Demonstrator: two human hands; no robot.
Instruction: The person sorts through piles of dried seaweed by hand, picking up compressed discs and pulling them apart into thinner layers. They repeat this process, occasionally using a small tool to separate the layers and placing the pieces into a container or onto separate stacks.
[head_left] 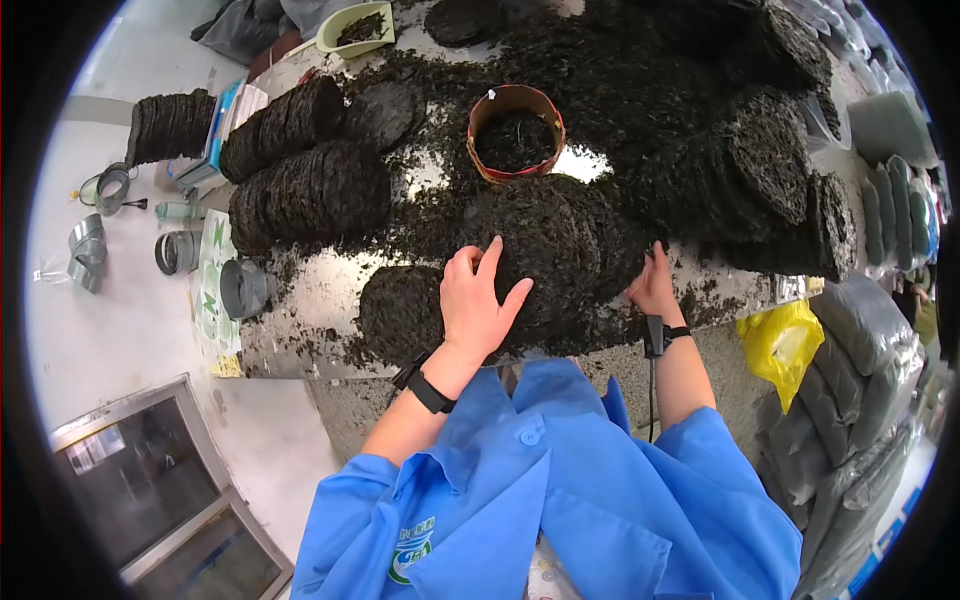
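A row of dark round cakes [545, 245], which look like dried seaweed, stands on edge at the table's front. My left hand [478, 305] lies against the left face of this row, with thumb and forefinger spread. At the row's right end is my right hand [653, 285], its fingers stretched upward and partly hidden by the dark flakes. Another round cake [400, 312] lies just left of my left hand. Behind the row stands a round red-rimmed mould [477, 160] with loose dark flakes inside.
More rows of cakes stand on the left [305, 195] and right [740, 180]. Loose flakes [640, 60] heap at the back. A pale scoop [330, 38] sits far left, and grey rings [243, 288] lie at the left edge. A yellow bag [782, 345] hangs front right.
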